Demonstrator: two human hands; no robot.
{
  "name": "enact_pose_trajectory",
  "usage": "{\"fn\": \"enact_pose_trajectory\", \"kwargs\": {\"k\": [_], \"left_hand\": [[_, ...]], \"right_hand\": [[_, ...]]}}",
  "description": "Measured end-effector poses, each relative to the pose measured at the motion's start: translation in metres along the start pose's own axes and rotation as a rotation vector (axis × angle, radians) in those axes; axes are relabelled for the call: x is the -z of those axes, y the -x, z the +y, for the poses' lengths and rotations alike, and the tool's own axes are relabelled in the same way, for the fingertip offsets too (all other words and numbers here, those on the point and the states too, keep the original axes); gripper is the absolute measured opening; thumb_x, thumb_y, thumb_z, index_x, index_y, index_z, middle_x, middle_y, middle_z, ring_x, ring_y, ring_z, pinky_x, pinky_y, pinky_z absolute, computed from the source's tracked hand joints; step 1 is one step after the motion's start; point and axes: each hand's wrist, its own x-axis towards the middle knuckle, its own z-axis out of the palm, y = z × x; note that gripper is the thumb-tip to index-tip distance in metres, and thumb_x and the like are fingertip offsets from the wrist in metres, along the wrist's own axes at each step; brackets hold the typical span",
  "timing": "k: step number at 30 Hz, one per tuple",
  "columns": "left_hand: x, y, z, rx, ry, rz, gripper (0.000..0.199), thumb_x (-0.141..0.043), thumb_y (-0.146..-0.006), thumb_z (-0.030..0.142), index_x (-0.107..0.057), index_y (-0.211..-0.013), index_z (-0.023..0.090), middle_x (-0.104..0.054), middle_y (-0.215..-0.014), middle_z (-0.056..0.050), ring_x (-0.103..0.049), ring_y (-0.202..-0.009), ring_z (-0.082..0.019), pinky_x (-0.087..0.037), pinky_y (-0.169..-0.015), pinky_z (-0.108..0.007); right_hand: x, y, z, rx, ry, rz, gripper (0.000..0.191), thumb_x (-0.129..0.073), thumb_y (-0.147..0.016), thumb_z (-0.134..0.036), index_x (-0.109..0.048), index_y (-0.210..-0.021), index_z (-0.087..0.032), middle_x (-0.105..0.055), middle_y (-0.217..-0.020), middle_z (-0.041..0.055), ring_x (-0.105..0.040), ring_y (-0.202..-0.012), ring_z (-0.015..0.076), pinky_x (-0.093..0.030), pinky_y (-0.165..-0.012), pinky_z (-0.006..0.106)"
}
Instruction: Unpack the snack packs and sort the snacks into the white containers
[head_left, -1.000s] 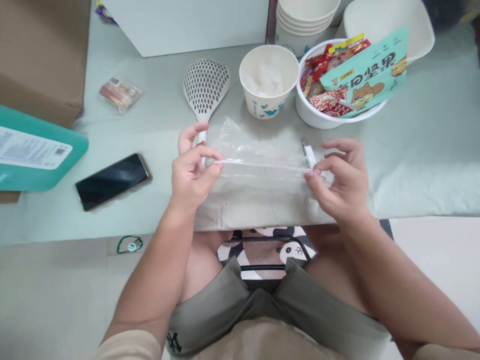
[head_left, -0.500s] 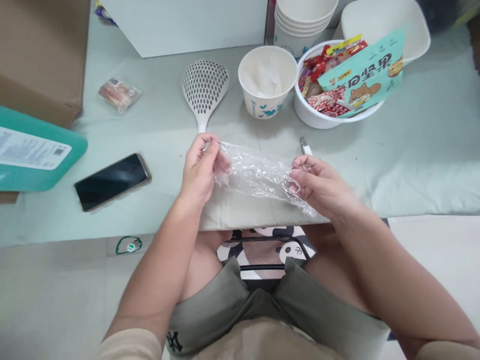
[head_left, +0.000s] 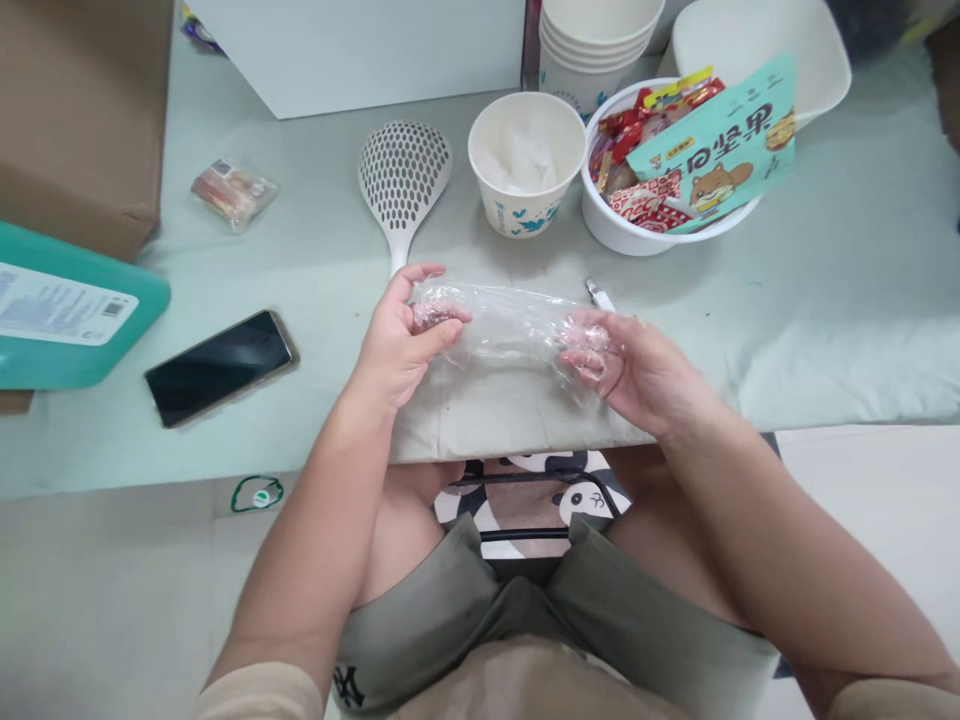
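Observation:
A crinkled, see-through sheet of clear plastic film (head_left: pixel 510 315) is stretched between my two hands, just above the front of the table. My left hand (head_left: pixel 409 335) grips its left end, with the thumb in front and the fingers partly behind or inside the film. At the other end, my right hand (head_left: pixel 630 365) has its fingers pushed into the bunched film and holds it from the right. Whether the film is a bag or a single sheet, I cannot tell. Behind my left hand lies a white slotted skimmer (head_left: pixel 405 180), its handle partly hidden by the hand.
A paper cup (head_left: pixel 527 170) with white, crumpled contents stands beside a white bowl (head_left: pixel 630 235) of wrapped snacks. Stacked paper cups (head_left: pixel 596 50) are behind. A small white object (head_left: pixel 598 294) lies by my right hand. At left are a phone (head_left: pixel 221 368), a snack packet (head_left: pixel 234 192) and a green container (head_left: pixel 112 345).
My hands have shifted on the film: the left fingers and thumb have spread apart, and the right fingers have moved left into the film. The film's hanging right end is drawn up.

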Motion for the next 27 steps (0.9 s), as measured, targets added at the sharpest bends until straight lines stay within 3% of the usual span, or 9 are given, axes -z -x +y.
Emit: {"fn": "enact_pose_trajectory", "kwargs": {"k": [3, 5, 8, 11, 14, 20, 25, 27], "left_hand": [[0.002, 0.0, 0.0, -0.032, 0.002, 0.024, 0.059, -0.086, -0.065, 0.014, -0.061, -0.116, 0.029, -0.072, -0.076, 0.004, -0.066, -0.062, -0.01, -0.049, -0.054, -0.02], [0.003, -0.001, 0.0, -0.052, 0.014, 0.047, 0.062, -0.088, -0.063, 0.015, -0.061, -0.116, 0.03, -0.073, -0.077, 0.004, -0.068, -0.065, -0.011, -0.048, -0.054, -0.02], [0.001, -0.002, 0.0, -0.055, 0.094, 0.086, 0.063, -0.092, -0.06, 0.015, -0.063, -0.113, 0.031, -0.074, -0.074, 0.005, -0.067, -0.063, -0.01, -0.047, -0.055, -0.02], [-0.002, -0.003, 0.0, -0.015, 0.172, 0.086, 0.061, -0.093, -0.057, 0.016, -0.065, -0.109, 0.032, -0.073, -0.072, 0.007, -0.065, -0.062, -0.009, -0.048, -0.056, -0.02], [-0.003, -0.005, -0.002, -0.012, 0.161, 0.06, 0.061, -0.093, -0.058, 0.017, -0.064, -0.11, 0.032, -0.072, -0.074, 0.007, -0.064, -0.062, -0.008, -0.05, -0.056, -0.019], [0.006, -0.008, -0.006, -0.088, 0.076, 0.084, 0.058, -0.091, -0.065, 0.022, -0.062, -0.114, 0.033, -0.072, -0.082, 0.006, -0.067, -0.067, -0.01, -0.052, -0.059, -0.021], [0.009, -0.007, -0.004, -0.094, 0.089, 0.099, 0.055, -0.09, -0.066, 0.019, -0.063, -0.113, 0.031, -0.073, -0.08, 0.004, -0.066, -0.066, -0.009, -0.052, -0.059, -0.02], [0.009, -0.008, -0.003, -0.073, 0.112, 0.088, 0.053, -0.089, -0.064, 0.016, -0.067, -0.111, 0.029, -0.074, -0.079, 0.004, -0.065, -0.064, -0.008, -0.052, -0.059, -0.02]], "right_hand": [[0.001, -0.001, 0.0, 0.084, 0.084, 0.011, 0.043, -0.098, -0.054, -0.029, -0.07, -0.086, -0.022, -0.067, -0.072, -0.0032, -0.058, -0.059, 0.0093, -0.046, -0.051, 0.023], [0.002, -0.002, -0.001, 0.177, 0.104, 0.038, 0.04, -0.097, -0.055, -0.026, -0.068, -0.082, -0.022, -0.063, -0.068, -0.0054, -0.053, -0.056, 0.0076, -0.043, -0.049, 0.021], [0.005, -0.004, -0.003, 0.283, 0.04, 0.089, 0.04, -0.095, -0.056, -0.026, -0.066, -0.084, -0.025, -0.062, -0.073, -0.0063, -0.057, -0.062, 0.0078, -0.048, -0.055, 0.021], [0.005, -0.004, -0.004, 0.215, -0.053, 0.039, 0.046, -0.095, -0.06, -0.034, -0.066, -0.095, -0.027, -0.068, -0.086, -0.0042, -0.066, -0.076, 0.0112, -0.056, -0.066, 0.025], [0.003, -0.003, -0.003, 0.084, -0.059, -0.056, 0.053, -0.095, -0.061, -0.042, -0.066, -0.103, -0.026, -0.071, -0.092, -0.0023, -0.069, -0.079, 0.013, -0.057, -0.067, 0.027], [0.003, -0.001, -0.001, -0.063, 0.077, -0.143, 0.058, -0.097, -0.056, -0.024, -0.065, -0.105, -0.022, -0.062, -0.072, -0.0084, -0.058, -0.061, 0.007, -0.046, -0.058, 0.023], [0.005, -0.002, -0.002, 0.076, 0.149, -0.16, 0.039, -0.093, -0.059, -0.023, -0.058, -0.076, -0.02, -0.057, -0.065, -0.0088, -0.052, -0.056, 0.0045, -0.041, -0.054, 0.02], [0.005, -0.003, -0.003, 0.147, 0.136, -0.134, 0.04, -0.091, -0.061, -0.024, -0.053, -0.072, -0.021, -0.061, -0.068, -0.0072, -0.057, -0.061, 0.0065, -0.045, -0.057, 0.021]]}}
